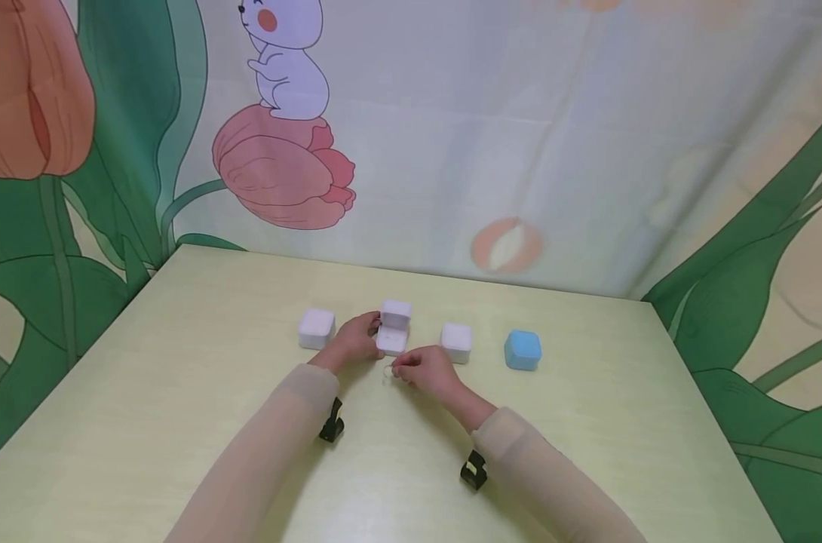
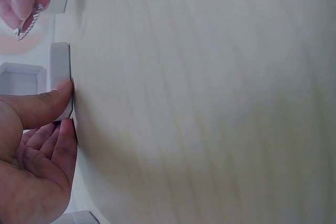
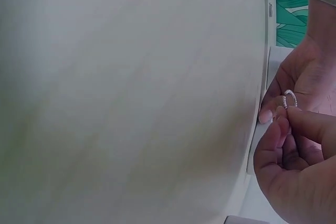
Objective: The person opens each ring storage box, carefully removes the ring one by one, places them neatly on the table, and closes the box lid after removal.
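A white ring box [image 1: 392, 341] stands on the table with its lid raised. My left hand [image 1: 358, 339] holds this box at its left side. In the left wrist view the thumb [image 2: 50, 103] lies along the front wall of the box base [image 2: 60, 61], and the other fingers curl by its corner. Just in front of the box, my right hand [image 1: 430, 371] pinches a silver ring [image 3: 291, 97] between thumb and fingertips. The ring has a beaded or twisted band and is held off the table, apart from the box. Fingers partly cover the band.
One closed white box [image 1: 317, 329] sits left of the left hand. Another closed white box [image 1: 456, 342] is just behind the right hand, and a closed blue box [image 1: 522, 350] stands farther right. Behind the pale wooden table [image 1: 587, 430] hangs a printed curtain [image 1: 418, 136].
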A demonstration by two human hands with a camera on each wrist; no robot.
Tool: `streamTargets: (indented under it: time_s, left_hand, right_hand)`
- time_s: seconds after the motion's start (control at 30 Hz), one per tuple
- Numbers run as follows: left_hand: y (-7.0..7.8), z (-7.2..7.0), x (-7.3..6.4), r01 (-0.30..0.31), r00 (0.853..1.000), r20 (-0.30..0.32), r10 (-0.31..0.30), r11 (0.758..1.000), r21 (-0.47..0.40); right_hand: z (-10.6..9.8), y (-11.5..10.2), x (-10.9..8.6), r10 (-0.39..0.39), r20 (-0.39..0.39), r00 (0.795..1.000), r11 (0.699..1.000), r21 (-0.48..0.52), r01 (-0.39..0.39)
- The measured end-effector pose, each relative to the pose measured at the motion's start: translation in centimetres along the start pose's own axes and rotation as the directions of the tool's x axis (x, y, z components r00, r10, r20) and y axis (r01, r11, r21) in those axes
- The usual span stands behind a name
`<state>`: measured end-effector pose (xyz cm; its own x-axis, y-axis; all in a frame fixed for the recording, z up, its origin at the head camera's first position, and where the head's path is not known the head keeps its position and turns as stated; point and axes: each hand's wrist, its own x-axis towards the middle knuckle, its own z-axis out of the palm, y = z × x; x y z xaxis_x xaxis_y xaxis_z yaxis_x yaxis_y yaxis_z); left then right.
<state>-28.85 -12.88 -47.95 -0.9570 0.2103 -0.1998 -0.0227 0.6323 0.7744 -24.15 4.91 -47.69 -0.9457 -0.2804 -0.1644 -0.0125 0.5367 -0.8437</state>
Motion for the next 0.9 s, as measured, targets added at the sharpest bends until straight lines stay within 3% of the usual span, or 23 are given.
streamTargets:
  time_s: [0.6, 0.9]
  left_hand:
    - [0.05, 0.08, -0.08, 0.002, 1.000, 0.011, -0.002, 1.000, -0.010]
    - [0.29, 0.01, -0.14, 0.000, 1.000, 0.017, 0.000, 1.000, 0.009]
  right_hand:
    - [0.63, 0.58, 0.28, -0.044, 0.058, 0.997, 0.994, -0.097, 0.050]
    - [0.69, 0.27, 0.43, 0.002, 0.052, 0.999, 0.994, -0.108, 0.004]
